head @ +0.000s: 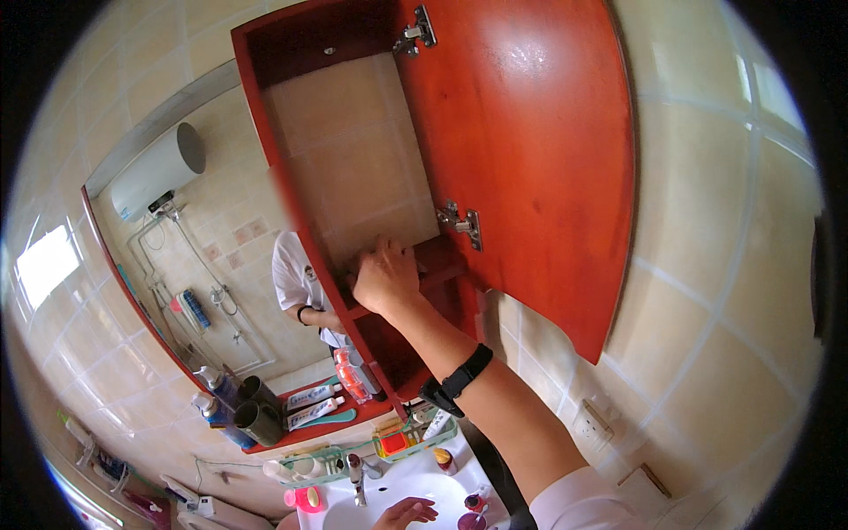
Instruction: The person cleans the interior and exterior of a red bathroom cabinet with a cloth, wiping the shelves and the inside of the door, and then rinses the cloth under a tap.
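Observation:
My right hand [387,275], with a black watch on its wrist, reaches into a red wooden wall cabinet [437,265]. It is at the cabinet's middle shelf, its fingers bent; whether they hold something cannot be made out. The cabinet door [530,165] stands wide on two metal hinges, to the right of the arm. My left hand [405,513] is low over the white washbasin [430,489], palm partly up and fingers apart, with nothing seen in it.
Left of the cabinet is a mirror [232,165]. Below it, a red shelf [371,413] bears a toothpaste tube [317,412], a dark cup [258,423] and a pump bottle [222,419]. A faucet [358,478], green baskets [424,448] and a wall socket [593,425] are lower down.

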Available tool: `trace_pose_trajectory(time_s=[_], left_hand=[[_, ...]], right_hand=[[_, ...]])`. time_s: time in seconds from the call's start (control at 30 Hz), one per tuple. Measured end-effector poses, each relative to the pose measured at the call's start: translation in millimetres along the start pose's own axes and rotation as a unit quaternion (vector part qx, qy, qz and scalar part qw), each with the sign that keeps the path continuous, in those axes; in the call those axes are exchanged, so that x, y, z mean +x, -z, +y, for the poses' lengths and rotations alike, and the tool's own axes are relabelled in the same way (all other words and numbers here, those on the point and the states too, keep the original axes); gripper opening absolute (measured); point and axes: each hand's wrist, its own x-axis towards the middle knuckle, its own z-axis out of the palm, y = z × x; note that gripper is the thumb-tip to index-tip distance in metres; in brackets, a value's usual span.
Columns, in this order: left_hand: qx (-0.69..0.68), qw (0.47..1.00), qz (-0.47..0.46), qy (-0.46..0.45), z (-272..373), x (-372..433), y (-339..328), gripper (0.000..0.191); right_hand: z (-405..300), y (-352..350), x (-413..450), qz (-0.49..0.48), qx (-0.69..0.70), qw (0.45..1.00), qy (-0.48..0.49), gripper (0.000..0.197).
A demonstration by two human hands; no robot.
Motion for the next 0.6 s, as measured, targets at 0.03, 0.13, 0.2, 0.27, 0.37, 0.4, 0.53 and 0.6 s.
trace_pose_trajectory(time_s=[0.03,0.13,0.2,0.27,0.37,0.4,0.53,0.6], left_hand=[[0.0,1.0,0.002,-0.001,1.1,0.6,-2.8,0.032],[0.046,0.999,0.009,-0.008,3.8,-9.1,-1.2,0.033],[0.051,0.998,0.025,-0.015,5.6,-24.2,8.2,0.033],[0.054,0.998,0.034,-0.025,6.5,-40.9,23.0,0.033],[0.058,0.997,0.048,-0.033,7.2,-70.1,56.5,0.032],[0.057,0.997,0.05,-0.035,6.9,-78.3,67.2,0.032],[0.055,0.997,0.047,-0.041,15.4,-113.0,110.8,0.032],[0.055,0.997,0.036,-0.041,19.3,-129.9,134.0,0.031]], right_hand=[[1.4,4.8,0.5,0.023,-0.017,1.0,-0.011,0.022],[-4.8,10.7,-4.2,0.044,-0.018,0.998,-0.033,0.02],[-10.1,9.9,-6.5,0.047,-0.015,0.998,-0.04,0.02],[-15.5,14.1,-7.2,0.05,-0.039,0.997,-0.041,0.021],[-25.6,19.6,-5.6,0.064,-0.108,0.992,-0.032,0.025],[-29.9,22.3,-6.3,0.072,-0.133,0.988,-0.03,0.026],[-63.6,16.4,0.6,0.072,-0.192,0.979,-0.01,0.028],[-82.9,1.2,4.4,0.011,-0.15,0.989,-0.003,0.021]])
